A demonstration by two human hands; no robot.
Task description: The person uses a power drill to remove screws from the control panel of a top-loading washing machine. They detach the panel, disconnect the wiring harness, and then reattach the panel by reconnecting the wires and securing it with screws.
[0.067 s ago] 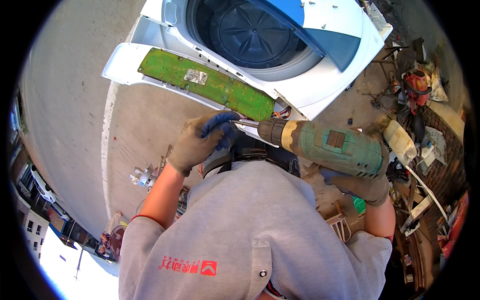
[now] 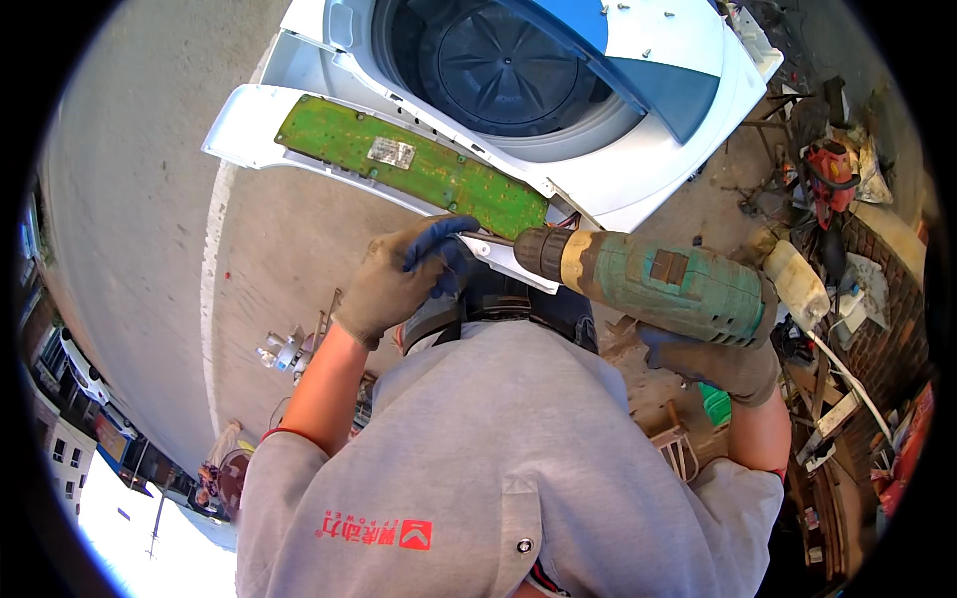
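My right hand (image 2: 733, 369) grips a worn green cordless drill (image 2: 678, 289) lying sideways in front of my waist, its chuck toward the left. The thin bit (image 2: 488, 238) runs to the fingertips of my gloved left hand (image 2: 399, 274). Those fingers are curled and pinched at the bit's end, and what they hold there is hidden. Just beyond lies the detached white control panel (image 2: 234, 125) of a top-loading washing machine (image 2: 638, 189), with a green circuit board (image 2: 334, 130) fixed in it. The bit crosses above the panel's near end.
The washer's dark tub (image 2: 508, 70) stands open under a raised blue lid (image 2: 568, 40). Several screws (image 2: 646, 53) lie on its white top. At right are a red power tool (image 2: 830, 179), a whitish container (image 2: 797, 284) and scrap beside bricks. A small stool (image 2: 678, 453) stands near my right side.
The drill has shifted slightly up and away from me, with its bit, uncovering more of the panel's near end. My left hand has hardly moved.
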